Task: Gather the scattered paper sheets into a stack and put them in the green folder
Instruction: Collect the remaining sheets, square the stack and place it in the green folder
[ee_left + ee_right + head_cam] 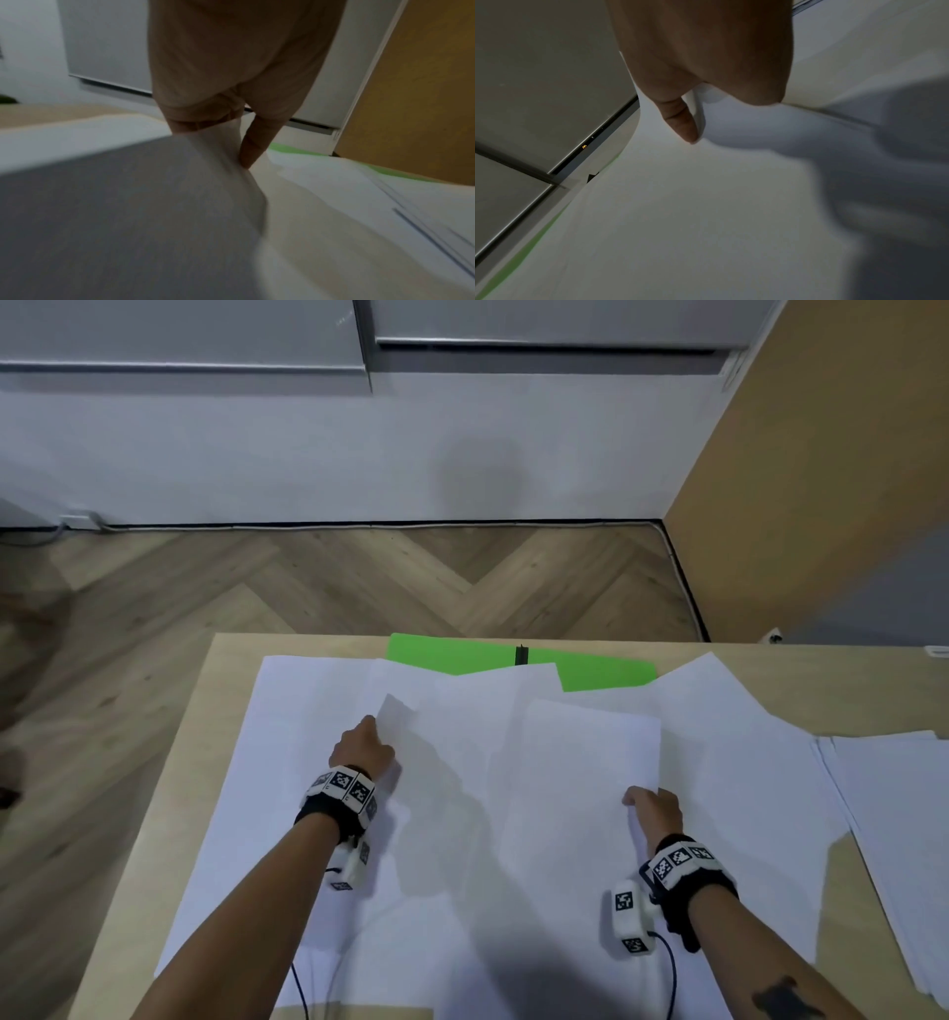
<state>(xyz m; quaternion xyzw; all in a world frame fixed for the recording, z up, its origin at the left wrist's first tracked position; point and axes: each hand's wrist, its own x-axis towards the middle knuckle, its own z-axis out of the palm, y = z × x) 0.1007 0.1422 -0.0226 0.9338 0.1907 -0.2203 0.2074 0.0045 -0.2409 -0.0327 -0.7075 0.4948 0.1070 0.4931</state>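
Several white paper sheets (462, 814) lie overlapping across the wooden table (226, 690). The green folder (606, 672) lies flat at the far edge, half covered by sheets, with a black clip (522, 654) on it. My left hand (365, 742) pinches the left edge of a lifted sheet (128, 203), its thumb on top in the left wrist view. My right hand (652, 806) grips the near right corner of another sheet (580, 762); in the right wrist view the thumb (682, 121) presses on that paper (706, 203).
A neat pile of white sheets (893, 839) sits at the table's right edge. Beyond the table are a herringbone wood floor (359, 582), a white wall and a tan cabinet side (821, 480). Cables hang from both wrist cameras near the front edge.
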